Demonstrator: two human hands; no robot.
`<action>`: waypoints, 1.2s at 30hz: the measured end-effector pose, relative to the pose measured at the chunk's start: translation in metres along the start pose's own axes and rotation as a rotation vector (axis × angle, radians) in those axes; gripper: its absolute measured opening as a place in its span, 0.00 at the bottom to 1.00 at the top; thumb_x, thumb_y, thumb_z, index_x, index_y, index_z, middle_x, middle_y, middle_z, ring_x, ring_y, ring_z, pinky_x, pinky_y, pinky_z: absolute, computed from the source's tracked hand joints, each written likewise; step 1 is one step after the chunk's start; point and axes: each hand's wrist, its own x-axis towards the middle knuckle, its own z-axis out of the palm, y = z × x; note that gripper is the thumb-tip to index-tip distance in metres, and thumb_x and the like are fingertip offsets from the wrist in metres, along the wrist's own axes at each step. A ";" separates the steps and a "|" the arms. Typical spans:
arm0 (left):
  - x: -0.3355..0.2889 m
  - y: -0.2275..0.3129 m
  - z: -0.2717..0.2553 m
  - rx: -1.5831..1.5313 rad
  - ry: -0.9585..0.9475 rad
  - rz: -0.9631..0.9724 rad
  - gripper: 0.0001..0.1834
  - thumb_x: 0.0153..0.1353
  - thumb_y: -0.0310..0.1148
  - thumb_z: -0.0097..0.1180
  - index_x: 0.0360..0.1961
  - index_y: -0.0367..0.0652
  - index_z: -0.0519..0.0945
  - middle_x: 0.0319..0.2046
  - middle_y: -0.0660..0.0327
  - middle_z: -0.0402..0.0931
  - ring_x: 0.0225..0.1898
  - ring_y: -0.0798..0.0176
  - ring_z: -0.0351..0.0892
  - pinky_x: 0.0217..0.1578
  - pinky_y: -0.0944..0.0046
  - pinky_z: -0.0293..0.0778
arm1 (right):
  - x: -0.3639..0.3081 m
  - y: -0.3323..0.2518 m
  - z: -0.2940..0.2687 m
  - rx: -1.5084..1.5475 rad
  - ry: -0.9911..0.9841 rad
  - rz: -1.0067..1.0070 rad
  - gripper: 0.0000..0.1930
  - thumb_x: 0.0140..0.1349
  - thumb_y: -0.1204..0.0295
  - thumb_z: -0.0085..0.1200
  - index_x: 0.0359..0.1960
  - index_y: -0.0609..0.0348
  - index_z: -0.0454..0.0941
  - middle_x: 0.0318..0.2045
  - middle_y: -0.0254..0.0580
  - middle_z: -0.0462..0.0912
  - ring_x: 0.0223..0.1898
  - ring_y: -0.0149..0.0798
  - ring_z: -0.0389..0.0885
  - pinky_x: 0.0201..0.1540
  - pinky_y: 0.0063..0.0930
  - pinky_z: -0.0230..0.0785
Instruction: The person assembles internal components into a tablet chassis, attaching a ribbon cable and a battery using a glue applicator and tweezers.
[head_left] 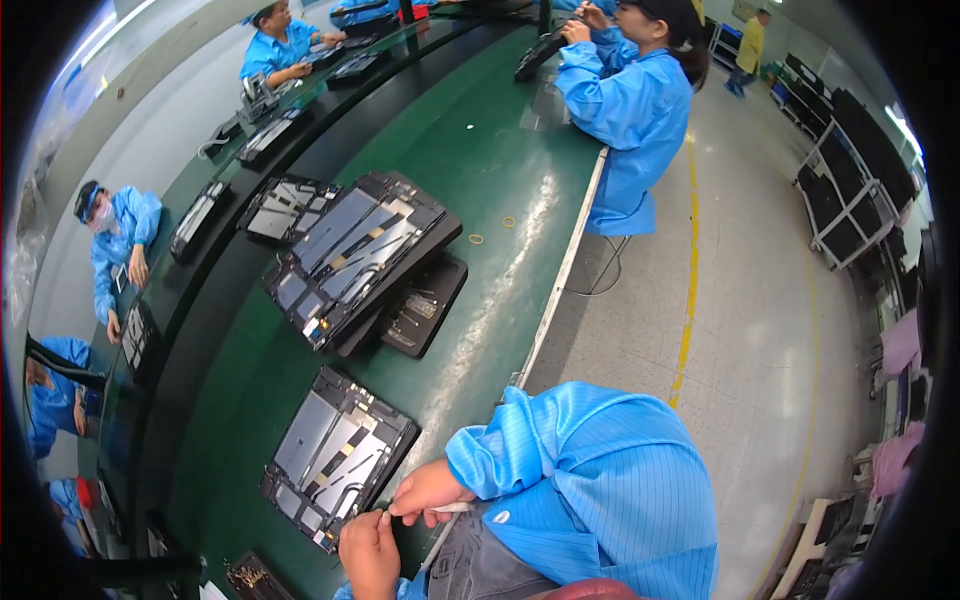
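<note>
My left hand (370, 556) and my right hand (430, 489) meet at the table's front edge, fingertips pinched together. Whatever sits between the fingertips is too small to make out. A slim white object (453, 507) pokes out from under my right hand's curled fingers. Just beyond both hands lies an opened tablet-like device (345, 455), its silver battery plates, flat cables and black frame exposed. Neither hand clearly grips this device.
A stack of similar opened devices (365, 245) stands farther off, beside a black tray (432, 318) of small parts. Two small yellowish rings (476, 239) lie nearby. Along the left runs a dark conveyor (190, 290). Co-workers in blue sit across and ahead. A parts box (255, 578) sits lower left.
</note>
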 end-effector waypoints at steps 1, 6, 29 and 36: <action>-0.005 -0.002 0.004 -0.007 0.000 -0.029 0.14 0.56 0.35 0.42 0.32 0.31 0.72 0.25 0.47 0.71 0.25 0.50 0.71 0.26 0.58 0.67 | 0.001 0.000 0.002 -0.002 -0.021 0.021 0.18 0.53 0.58 0.44 0.39 0.59 0.67 0.30 0.35 0.71 0.22 0.29 0.69 0.17 0.21 0.62; -0.027 -0.025 0.027 -0.074 0.231 -0.051 0.05 0.47 0.26 0.50 0.27 0.38 0.73 0.25 0.55 0.72 0.29 0.52 0.70 0.32 0.60 0.64 | 0.007 -0.009 0.005 -0.140 -0.017 0.052 0.20 0.52 0.56 0.46 0.36 0.62 0.69 0.29 0.35 0.72 0.22 0.28 0.69 0.19 0.20 0.63; -0.030 -0.065 0.046 0.132 0.567 -0.227 0.09 0.42 0.27 0.55 0.28 0.42 0.73 0.31 0.61 0.70 0.39 0.56 0.66 0.40 0.59 0.60 | 0.050 -0.035 0.034 -0.350 0.712 -0.823 0.15 0.62 0.64 0.30 0.45 0.61 0.57 0.37 0.48 0.73 0.29 0.34 0.72 0.34 0.24 0.65; -0.028 -0.064 0.045 0.103 0.550 -0.229 0.11 0.39 0.24 0.55 0.29 0.41 0.73 0.31 0.59 0.70 0.39 0.54 0.66 0.40 0.57 0.60 | 0.062 -0.025 0.028 -0.491 0.610 -1.003 0.15 0.58 0.68 0.41 0.43 0.63 0.59 0.36 0.45 0.74 0.30 0.28 0.70 0.34 0.20 0.64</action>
